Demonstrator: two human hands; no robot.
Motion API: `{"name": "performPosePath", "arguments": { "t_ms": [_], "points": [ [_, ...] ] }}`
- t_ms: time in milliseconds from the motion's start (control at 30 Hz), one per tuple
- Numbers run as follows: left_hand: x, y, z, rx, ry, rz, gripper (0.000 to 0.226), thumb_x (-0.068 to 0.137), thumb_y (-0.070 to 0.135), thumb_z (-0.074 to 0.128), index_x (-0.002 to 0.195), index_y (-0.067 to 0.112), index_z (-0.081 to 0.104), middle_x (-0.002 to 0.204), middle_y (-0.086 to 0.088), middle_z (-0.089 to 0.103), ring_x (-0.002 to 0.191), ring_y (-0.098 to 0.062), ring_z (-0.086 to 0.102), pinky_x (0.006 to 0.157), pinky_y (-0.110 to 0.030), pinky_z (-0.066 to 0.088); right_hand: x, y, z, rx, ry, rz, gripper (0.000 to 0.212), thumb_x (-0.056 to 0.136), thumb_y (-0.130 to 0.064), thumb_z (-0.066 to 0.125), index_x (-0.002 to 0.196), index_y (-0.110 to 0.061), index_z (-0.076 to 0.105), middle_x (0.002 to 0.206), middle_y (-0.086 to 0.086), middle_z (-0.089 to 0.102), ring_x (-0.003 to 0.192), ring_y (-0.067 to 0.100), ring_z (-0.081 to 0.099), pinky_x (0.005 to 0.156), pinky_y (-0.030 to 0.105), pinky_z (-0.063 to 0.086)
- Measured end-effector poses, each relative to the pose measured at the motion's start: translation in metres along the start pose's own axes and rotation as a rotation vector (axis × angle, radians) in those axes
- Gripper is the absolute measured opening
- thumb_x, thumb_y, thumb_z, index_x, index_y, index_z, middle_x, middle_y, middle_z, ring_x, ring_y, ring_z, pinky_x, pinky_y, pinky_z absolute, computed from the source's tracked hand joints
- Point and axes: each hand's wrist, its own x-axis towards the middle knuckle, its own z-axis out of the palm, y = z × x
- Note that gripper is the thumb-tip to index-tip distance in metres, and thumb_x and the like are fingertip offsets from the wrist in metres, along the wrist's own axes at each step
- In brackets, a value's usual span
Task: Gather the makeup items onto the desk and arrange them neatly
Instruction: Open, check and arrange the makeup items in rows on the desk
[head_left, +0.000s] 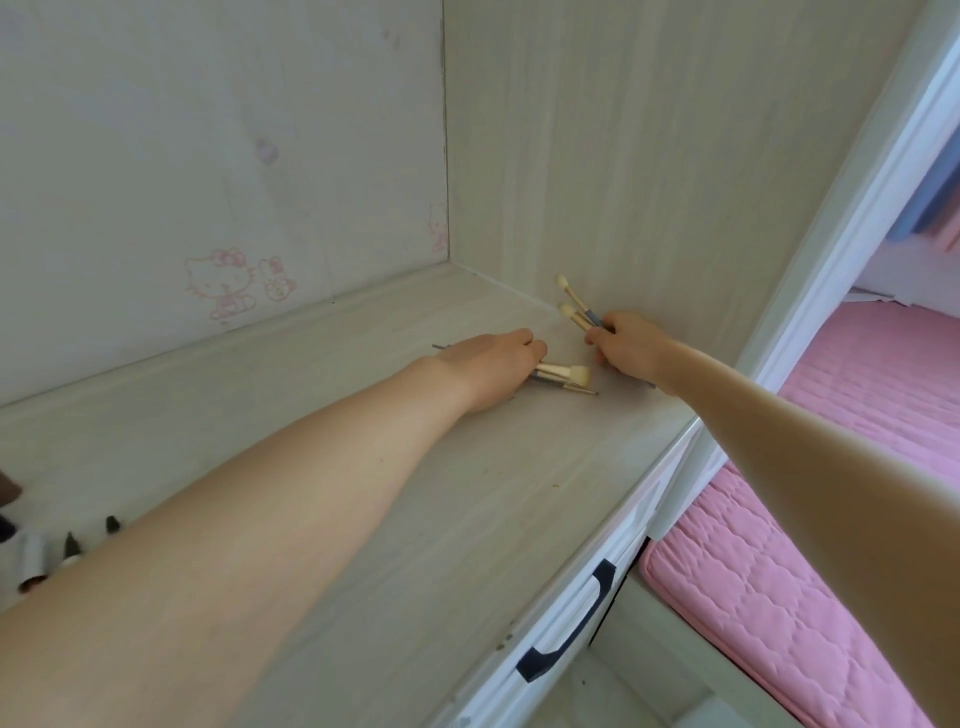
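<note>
The right hand (626, 345) makes its grip around a small bundle of thin makeup brushes with pale bristle tips and blue-grey handles (576, 306). The fingers are curled around the handles, and the tips point up and away from the grip, toward the pale wooden side panel (649, 156) just behind it.

The left hand (493, 364) lies just beside the right one, on the pale wood-grain desk (363, 519). Its fingers curl over a second group of brushes with wider cream bristle heads (563, 375). These lie flat, with the long axis pointing from the left grip toward the right hand, so the bristle heads are in the gap between the two hands. The left hand is the nearer one to them, and I think the coming move is to join both groups.

Far behind the left grip, near the elbow, some dark-capped cosmetic items (67, 545) stand on the desk. Beyond the desk edge there is a pink quilted mattress (779, 597).
</note>
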Motion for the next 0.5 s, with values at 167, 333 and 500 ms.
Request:
{"name": "performPosePath", "arguments": {
  "t_ms": [167, 333, 500],
  "points": [
    [-0.033, -0.004, -0.012, -0.113, -0.004, -0.115, 0.009, 0.098, 0.015, 0.035, 0.094, 0.021, 0.029, 0.087, -0.006, 0.046, 0.071, -0.024, 0.048, 0.06, -0.036, 0.039, -0.018, -0.013, -0.001, 0.107, -0.028, -0.031, 0.017, 0.1, -0.021, 0.046, 0.099, -0.008, 0.057, 0.074, 0.004, 0.063, 0.066, 0.018, 0.058, 0.068, 0.031, 0.049],
    [-0.071, -0.011, -0.024, -0.343, 0.116, -0.219, 0.012, 0.102, 0.024, 0.034, 0.094, 0.016, 0.039, 0.082, -0.01, 0.051, 0.073, -0.03, 0.052, 0.066, -0.04, 0.043, -0.046, -0.039, -0.001, 0.218, -0.072, -0.098, 0.013, 0.1, -0.019, 0.046, 0.096, -0.011, 0.056, 0.077, 0.007, 0.065, 0.057, 0.016, 0.059, 0.054, 0.024, 0.048],
    [-0.126, -0.016, -0.042, -0.695, 0.317, -0.327, 0.017, 0.099, 0.022, 0.046, 0.089, 0.012, 0.055, 0.07, -0.001, 0.061, 0.064, -0.018, 0.054, 0.063, -0.032, 0.043, -0.08, -0.078, 0.003, 0.208, -0.075, -0.176, 0.013, 0.1, -0.014, 0.043, 0.106, -0.009, 0.053, 0.079, 0.006, 0.061, 0.059, 0.016, 0.054, 0.055, 0.025, 0.047]
  ]
}}
